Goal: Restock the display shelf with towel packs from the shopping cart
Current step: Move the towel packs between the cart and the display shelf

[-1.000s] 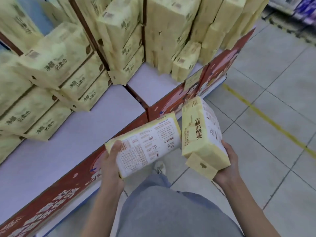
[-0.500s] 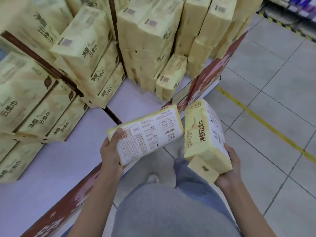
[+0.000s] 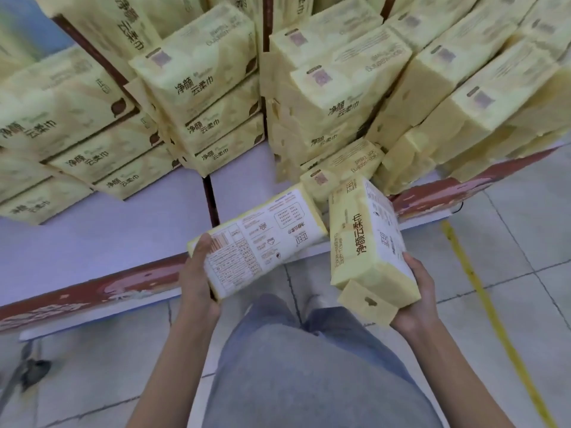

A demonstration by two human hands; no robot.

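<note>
Yellow stacked packs [image 3: 200, 88] fill the shelf [image 3: 108, 242]. L hand [image 3: 197, 279] grips a white-backed pack [image 3: 262, 242] by its near end, thumb on top, at shelf's front edge. R hand [image 3: 417, 298] cups 2nd pack [image 3: 367, 242] from below, fingers curled round its side, just beside the 1st.

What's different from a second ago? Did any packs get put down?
No. The person has turned to face the shelf and brought both packs closer to it; the white-backed pack in the left hand now reaches over its front edge. The right hand still grips the yellow pack. The stacked packs stayed put.
</note>
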